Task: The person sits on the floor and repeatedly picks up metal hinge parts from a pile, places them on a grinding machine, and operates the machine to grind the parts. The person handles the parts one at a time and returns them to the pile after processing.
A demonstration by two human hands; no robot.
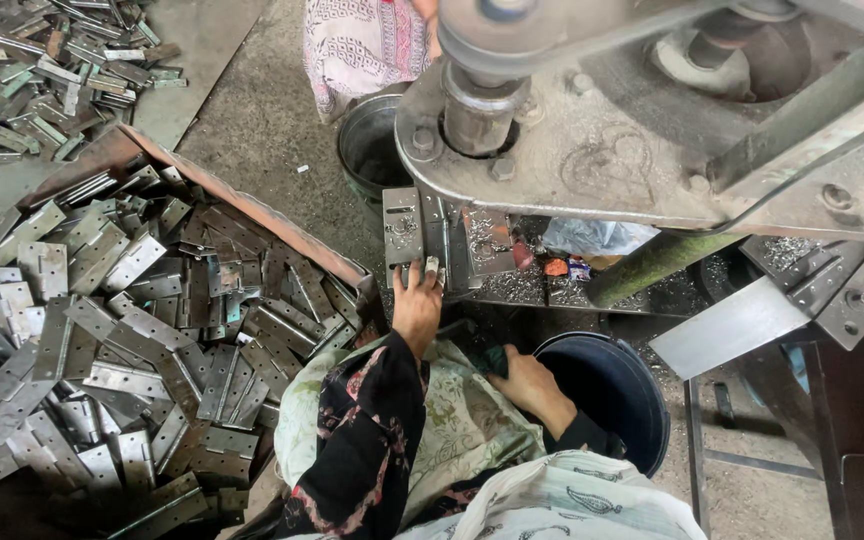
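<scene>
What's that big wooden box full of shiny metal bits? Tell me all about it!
The tray is a wide, shallow box with a rusty brown rim, sitting on the floor left of the person. It is heaped with flat grey metal hinges, each with small screw holes, lying criss-cross. Its near corner reaches almost to the left hand. Neither hand touches it.

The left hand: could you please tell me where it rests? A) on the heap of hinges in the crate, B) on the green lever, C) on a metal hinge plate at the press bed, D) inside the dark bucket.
C: the left hand reaches up with its fingertips on the metal hinge plate standing at the press, while the right hand stays low beside the dark bucket.
</scene>
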